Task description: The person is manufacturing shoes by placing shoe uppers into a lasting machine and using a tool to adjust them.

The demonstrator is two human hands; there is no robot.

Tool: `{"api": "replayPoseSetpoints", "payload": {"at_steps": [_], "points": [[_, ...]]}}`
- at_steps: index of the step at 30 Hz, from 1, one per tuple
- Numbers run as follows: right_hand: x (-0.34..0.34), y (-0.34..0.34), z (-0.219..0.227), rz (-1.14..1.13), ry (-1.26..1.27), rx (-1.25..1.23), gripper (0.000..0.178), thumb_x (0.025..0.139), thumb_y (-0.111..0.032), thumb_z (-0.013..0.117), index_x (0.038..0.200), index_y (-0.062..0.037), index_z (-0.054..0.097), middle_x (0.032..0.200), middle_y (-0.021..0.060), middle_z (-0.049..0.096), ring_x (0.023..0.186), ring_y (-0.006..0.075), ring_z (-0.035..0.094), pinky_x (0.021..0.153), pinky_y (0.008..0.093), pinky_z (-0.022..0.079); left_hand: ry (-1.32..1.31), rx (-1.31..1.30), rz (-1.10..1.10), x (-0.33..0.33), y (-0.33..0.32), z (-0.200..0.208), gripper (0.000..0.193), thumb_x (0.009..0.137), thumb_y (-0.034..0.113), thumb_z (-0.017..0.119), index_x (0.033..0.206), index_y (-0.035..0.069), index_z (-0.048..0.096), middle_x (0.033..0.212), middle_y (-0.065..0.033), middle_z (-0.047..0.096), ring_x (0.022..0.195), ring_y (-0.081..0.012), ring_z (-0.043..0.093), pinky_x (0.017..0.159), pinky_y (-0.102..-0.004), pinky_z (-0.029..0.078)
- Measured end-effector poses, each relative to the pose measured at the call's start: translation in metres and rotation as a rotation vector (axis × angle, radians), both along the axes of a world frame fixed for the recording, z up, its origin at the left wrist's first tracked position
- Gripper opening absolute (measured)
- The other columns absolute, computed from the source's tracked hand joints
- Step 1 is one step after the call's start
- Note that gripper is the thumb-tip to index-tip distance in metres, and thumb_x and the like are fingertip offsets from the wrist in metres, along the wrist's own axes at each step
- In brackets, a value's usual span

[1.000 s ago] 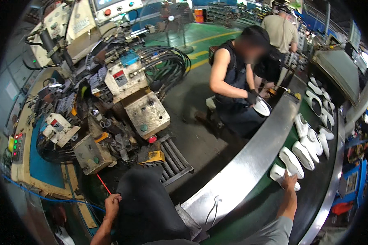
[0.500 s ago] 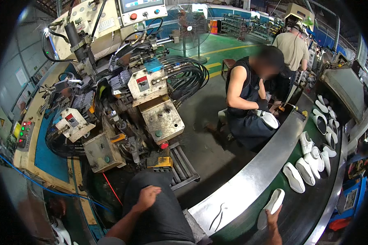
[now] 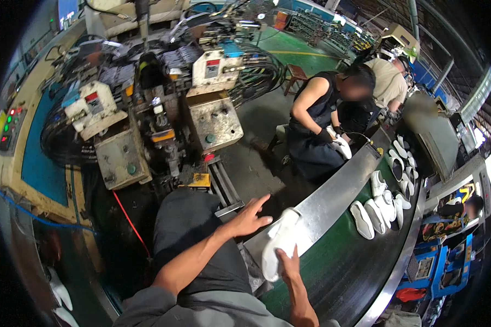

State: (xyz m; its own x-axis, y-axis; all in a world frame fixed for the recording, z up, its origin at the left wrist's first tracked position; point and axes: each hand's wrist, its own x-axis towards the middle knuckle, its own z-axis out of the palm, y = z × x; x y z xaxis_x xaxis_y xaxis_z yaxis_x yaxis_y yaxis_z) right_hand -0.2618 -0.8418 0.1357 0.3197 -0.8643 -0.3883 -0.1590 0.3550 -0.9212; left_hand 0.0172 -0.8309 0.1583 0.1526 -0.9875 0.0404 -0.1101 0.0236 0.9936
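Observation:
My right hand point(image 3: 290, 264) grips a white shoe point(image 3: 277, 246) from its right side, over the bare metal ledge point(image 3: 338, 200) beside my leg. The shoe looks bright and slightly blurred, with its far end resting on or just above the ledge; I cannot tell which. To its left, my left hand point(image 3: 247, 218) is empty, thumb and forefinger stretched apart toward the shoe without touching it. On the green conveyor belt point(image 3: 333, 260) to the right stand several more white shoes point(image 3: 374, 218), grouped together. The pliers seen earlier on the ledge do not show now.
A machine with two boxy metal stations point(image 3: 215, 122), hoses and levers stands ahead and left. Beyond the ledge a seated co-worker point(image 3: 316, 128) in dark clothes handles another white shoe point(image 3: 341, 146). A second person point(image 3: 387, 82) is behind. A red cable point(image 3: 131, 223) hangs by my left leg.
My right hand has brought the shoe left from over the belt to the metal ledge. My left hand has come off my thigh toward it, fingers spreading. The whole view has shifted.

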Motion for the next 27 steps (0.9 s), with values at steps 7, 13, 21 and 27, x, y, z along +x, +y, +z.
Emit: {"api": "replayPoseSetpoints", "payload": {"at_steps": [7, 13, 21, 27], "points": [[0.181, 0.043, 0.037, 0.633, -0.245, -0.087, 0.097, 0.092, -0.019, 0.081, 0.169, 0.0019, 0.027, 0.156, 0.0167, 0.052, 0.141, 0.0242, 0.052, 0.120, 0.0380, 0.042, -0.259, -0.149, 0.649, 0.116, 0.090, 0.032, 0.029, 0.107, 0.009, 0.063, 0.133, -0.001, 0.070, 0.130, -0.0230, 0.074, 0.121, -0.0397, 0.072, 0.101, -0.0424, 0.057], [0.228, 0.065, 0.007, 0.946, -0.014, -0.318, 0.093, 0.098, -0.030, 0.079, 0.170, 0.0016, 0.028, 0.167, 0.0271, 0.042, 0.151, 0.0316, 0.047, 0.123, 0.0408, 0.038, -0.383, -0.140, 0.876, 0.134, 0.179, 0.015, 0.027, 0.106, 0.009, 0.064, 0.130, -0.002, 0.071, 0.124, -0.0246, 0.075, 0.114, -0.0422, 0.074, 0.093, -0.0440, 0.060], [0.289, 0.069, 0.052, 0.783, -0.122, -0.281, 0.064, 0.108, -0.026, 0.068, 0.161, 0.0022, 0.047, 0.138, 0.0152, 0.068, 0.121, 0.0204, 0.065, 0.106, 0.0345, 0.050, -0.272, -0.019, 0.766, 0.127, 0.201, 0.012, 0.042, 0.109, 0.011, 0.061, 0.150, 0.001, 0.059, 0.140, -0.0223, 0.069, 0.126, -0.0355, 0.069, 0.106, -0.0407, 0.053], [0.296, 0.078, 0.048, 0.732, -0.128, -0.133, 0.062, 0.108, -0.024, 0.067, 0.162, -0.0002, 0.046, 0.137, 0.0165, 0.067, 0.121, 0.0209, 0.063, 0.105, 0.0347, 0.050, 0.110, 0.090, 0.660, 0.132, 0.197, -0.002, 0.046, 0.112, 0.024, 0.056, 0.153, 0.004, 0.058, 0.139, -0.0203, 0.070, 0.130, -0.0288, 0.065, 0.109, -0.0401, 0.050]]}}
